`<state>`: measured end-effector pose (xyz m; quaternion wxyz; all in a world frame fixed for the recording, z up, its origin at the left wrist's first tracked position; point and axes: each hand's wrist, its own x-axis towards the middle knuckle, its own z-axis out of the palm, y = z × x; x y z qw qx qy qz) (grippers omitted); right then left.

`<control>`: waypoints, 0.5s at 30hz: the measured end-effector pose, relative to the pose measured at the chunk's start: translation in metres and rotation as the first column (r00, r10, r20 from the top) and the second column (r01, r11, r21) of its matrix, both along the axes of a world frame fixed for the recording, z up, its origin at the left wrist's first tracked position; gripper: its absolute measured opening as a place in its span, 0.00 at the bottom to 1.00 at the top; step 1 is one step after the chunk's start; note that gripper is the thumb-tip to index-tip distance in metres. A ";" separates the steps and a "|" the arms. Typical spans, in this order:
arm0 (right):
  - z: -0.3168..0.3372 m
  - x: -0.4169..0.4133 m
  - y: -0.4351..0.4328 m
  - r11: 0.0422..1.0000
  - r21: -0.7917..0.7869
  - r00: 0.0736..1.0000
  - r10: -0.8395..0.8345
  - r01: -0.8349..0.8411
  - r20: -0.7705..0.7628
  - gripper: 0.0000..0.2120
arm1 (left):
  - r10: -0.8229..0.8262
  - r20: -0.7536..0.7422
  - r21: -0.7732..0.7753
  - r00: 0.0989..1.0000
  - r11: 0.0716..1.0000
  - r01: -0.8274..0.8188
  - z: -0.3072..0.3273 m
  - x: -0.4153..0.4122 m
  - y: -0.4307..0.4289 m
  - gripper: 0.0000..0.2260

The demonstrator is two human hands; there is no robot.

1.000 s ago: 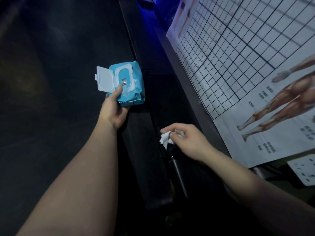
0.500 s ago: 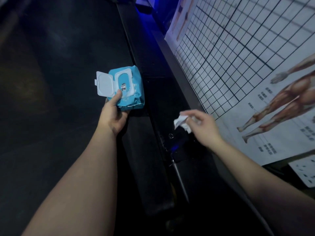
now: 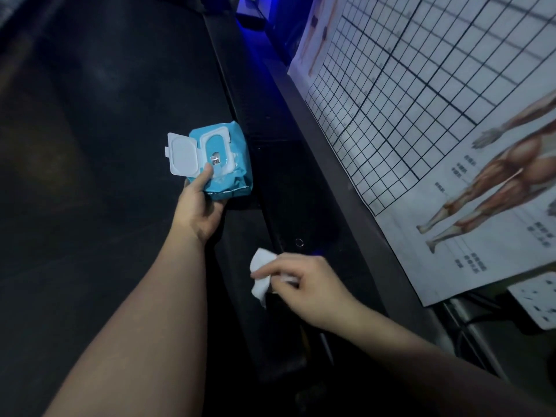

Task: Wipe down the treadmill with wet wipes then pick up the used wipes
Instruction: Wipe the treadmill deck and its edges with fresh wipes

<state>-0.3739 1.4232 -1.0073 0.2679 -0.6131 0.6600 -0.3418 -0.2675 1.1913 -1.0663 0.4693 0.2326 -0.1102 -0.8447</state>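
My left hand [image 3: 200, 212] grips a teal pack of wet wipes [image 3: 224, 164] from below, thumb on its front; the white flip lid [image 3: 182, 153] stands open to the left. My right hand [image 3: 307, 284] pinches a crumpled white wipe [image 3: 261, 275] against the black side rail [image 3: 288, 188] of the treadmill, near its lower end. The dark running belt [image 3: 99, 145] fills the left of the view.
A large poster [image 3: 436, 115] with a black grid and anatomy figures leans along the right of the treadmill. A white power strip [image 3: 538, 299] lies at the lower right beside a metal frame. Blue light glows at the far end of the rail.
My right hand has drawn the wipe back down the side rail, toward me and to the left. The left hand keeps the pack in about the same place.
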 end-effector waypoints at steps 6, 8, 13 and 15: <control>0.027 -0.057 -0.032 0.852 0.135 0.732 -0.508 0.506 0.454 0.13 | -0.002 -0.003 0.008 1.000 1.000 0.002 -0.001 0.001 -0.001 0.22; 0.025 -0.082 -0.040 0.810 0.083 0.769 -0.579 0.581 0.272 0.14 | -0.003 -0.013 0.006 1.000 1.000 0.003 -0.002 0.000 -0.001 0.23; 0.007 -0.084 -0.032 0.935 -0.087 0.909 -0.355 0.344 -0.217 0.16 | -0.009 -0.020 0.003 1.000 1.000 0.009 -0.002 0.001 -0.001 0.24; -0.003 -0.065 -0.024 0.969 -0.120 0.938 -0.240 0.217 -0.249 0.17 | -0.007 -0.018 0.002 1.000 1.000 0.007 -0.002 0.001 -0.002 0.24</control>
